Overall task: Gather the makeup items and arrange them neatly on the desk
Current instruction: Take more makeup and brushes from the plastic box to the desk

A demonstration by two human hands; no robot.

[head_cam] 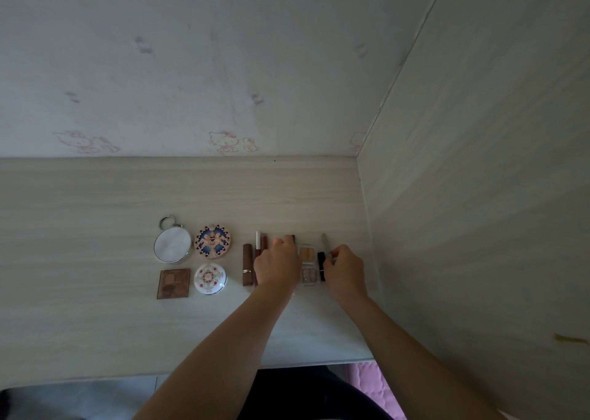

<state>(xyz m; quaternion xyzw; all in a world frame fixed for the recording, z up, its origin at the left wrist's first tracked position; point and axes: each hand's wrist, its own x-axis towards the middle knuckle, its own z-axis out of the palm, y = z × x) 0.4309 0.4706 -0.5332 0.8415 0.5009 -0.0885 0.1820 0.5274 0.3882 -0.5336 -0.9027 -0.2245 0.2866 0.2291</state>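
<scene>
The right hand [346, 269] fingers pinch the grey pencil [325, 244]; the left hand [277, 263] fingers curl over brown tubes [292, 238].

Lower ends of the tubes [260, 253] and whatever lies beneath the left hand [277, 264], hidden.

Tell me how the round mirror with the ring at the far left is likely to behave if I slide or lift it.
The round mirror lies flat on the desk, so it should slide rather than roll. Its glassy face looks smooth, probably slippery and breakable. The metal ring at its far edge may offer an easier hold.
</scene>
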